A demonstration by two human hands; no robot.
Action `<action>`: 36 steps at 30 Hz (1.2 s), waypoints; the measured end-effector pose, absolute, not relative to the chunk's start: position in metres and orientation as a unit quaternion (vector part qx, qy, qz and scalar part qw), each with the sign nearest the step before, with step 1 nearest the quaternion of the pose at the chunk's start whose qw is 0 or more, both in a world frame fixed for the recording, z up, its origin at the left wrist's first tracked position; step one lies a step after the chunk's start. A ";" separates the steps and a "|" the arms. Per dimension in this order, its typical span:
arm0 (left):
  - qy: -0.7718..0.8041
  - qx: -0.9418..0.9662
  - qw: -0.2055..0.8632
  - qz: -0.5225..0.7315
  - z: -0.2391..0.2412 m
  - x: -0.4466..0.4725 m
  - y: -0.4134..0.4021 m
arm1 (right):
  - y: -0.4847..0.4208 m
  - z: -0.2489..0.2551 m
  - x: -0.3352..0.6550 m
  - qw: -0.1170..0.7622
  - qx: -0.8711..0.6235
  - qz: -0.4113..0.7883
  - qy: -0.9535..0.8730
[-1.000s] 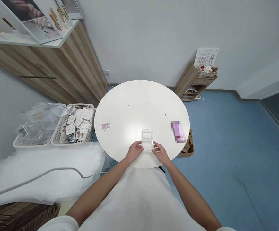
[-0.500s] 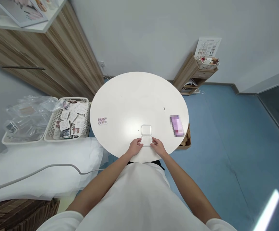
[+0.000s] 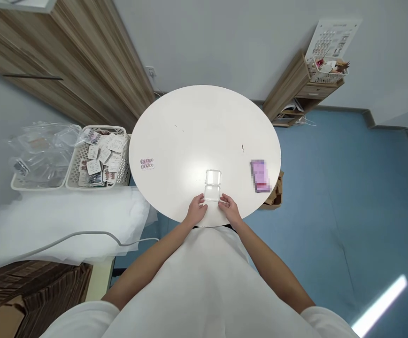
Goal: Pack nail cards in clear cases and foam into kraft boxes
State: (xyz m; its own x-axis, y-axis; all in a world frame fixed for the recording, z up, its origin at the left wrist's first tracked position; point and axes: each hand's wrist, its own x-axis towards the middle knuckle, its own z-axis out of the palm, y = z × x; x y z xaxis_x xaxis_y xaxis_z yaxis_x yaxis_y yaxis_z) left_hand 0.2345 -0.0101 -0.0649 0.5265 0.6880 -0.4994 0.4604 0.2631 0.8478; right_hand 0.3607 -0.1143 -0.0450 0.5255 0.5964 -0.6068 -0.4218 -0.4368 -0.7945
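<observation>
A clear plastic hinged box (image 3: 212, 193) lies unfolded on the white round table (image 3: 204, 112), its two halves in line away from me. My left hand (image 3: 196, 210) rests just left of the near half, fingers apart and holding nothing. On the other side, my right hand (image 3: 229, 209) is open too, its fingertips close to the box's right near corner. Whether either hand still touches the rim is hard to see. Toward the table's left edge lies a card of small press-on nails (image 3: 147, 164). A pixelated purple item (image 3: 260, 176) lies near the right edge.
Left of the table stand a white basket (image 3: 70, 173) of printed cards and another basket (image 3: 38, 188) heaped with clear plastic packaging. A small wooden cabinet (image 3: 291, 89) stands behind to the right. A cardboard box (image 3: 277, 195) sits below the table's right edge.
My fingers have loosened from the sides of the clear box and spread slightly. The box remains unfolded on the table. The camera view has shifted a little.
</observation>
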 end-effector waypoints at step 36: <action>0.513 0.718 0.450 0.136 -0.043 0.162 0.095 | -0.050 -0.014 0.361 0.369 -0.754 0.350 -0.415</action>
State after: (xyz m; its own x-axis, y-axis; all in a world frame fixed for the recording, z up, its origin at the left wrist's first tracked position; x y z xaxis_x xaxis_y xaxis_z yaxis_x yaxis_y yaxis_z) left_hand 0.1622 0.0952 -0.0428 0.4365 0.8595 -0.2662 0.6141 -0.0684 0.7862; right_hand 0.3610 -0.0496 -0.0137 0.4108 0.8846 -0.2208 0.3681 -0.3825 -0.8475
